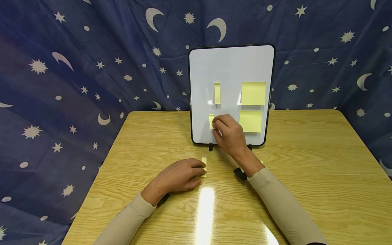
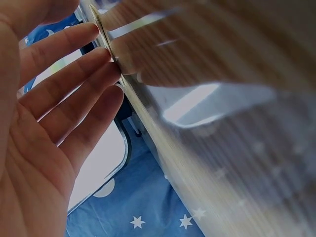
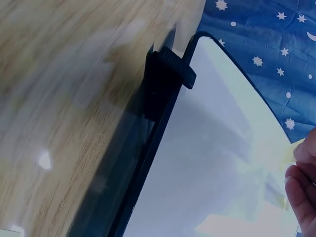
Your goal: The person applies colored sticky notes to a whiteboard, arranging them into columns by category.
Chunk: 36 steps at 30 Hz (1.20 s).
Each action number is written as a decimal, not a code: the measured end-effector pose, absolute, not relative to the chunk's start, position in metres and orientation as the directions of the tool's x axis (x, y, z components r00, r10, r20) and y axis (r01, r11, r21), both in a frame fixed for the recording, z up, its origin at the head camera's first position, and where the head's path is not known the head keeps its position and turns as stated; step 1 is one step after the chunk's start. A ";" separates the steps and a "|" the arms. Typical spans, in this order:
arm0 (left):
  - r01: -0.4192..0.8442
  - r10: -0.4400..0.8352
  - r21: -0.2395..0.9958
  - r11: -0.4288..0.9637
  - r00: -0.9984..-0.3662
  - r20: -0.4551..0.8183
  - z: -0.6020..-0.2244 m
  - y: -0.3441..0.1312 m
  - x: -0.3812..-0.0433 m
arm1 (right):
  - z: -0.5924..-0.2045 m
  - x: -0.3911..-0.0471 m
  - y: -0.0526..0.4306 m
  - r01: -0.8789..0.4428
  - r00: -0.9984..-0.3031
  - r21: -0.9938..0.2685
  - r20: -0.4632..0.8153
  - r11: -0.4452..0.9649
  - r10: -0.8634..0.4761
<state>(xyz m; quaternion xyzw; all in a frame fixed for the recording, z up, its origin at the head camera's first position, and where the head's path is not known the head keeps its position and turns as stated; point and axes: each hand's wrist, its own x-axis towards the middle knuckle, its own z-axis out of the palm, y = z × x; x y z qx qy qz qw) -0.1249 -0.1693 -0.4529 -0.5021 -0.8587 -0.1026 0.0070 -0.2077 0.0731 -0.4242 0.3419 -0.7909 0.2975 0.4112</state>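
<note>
A whiteboard (image 1: 229, 64) with a black frame stands upright at the back of the table. My right hand (image 1: 229, 134) is at its lower left, thumb and fingertips pinching a narrow yellow sticky note (image 1: 211, 119) against the white surface. In the right wrist view, the fingertips (image 3: 305, 150) and a bit of yellow paper show at the right edge. On the table in front, another narrow sticky note (image 1: 203, 160) lies under the fingertips of my left hand (image 1: 180, 175). That hand's fingers are extended and slightly spread, as the left wrist view also shows.
Higher on the board hangs one more narrow sticky note (image 1: 217, 93). Two wide sticky notes, an upper one (image 1: 253, 93) and a lower one (image 1: 251, 121), are on its right side. Black feet (image 1: 210, 147) support the board. A starry blue cloth (image 1: 147, 61) hangs behind the wooden table (image 1: 306, 153).
</note>
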 end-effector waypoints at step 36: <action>0.847 0.847 0.201 0.492 -0.519 0.116 -0.454 -0.169 -0.125 | -0.431 -0.217 0.083 -0.731 -0.479 -0.185 0.824 0.657 -0.302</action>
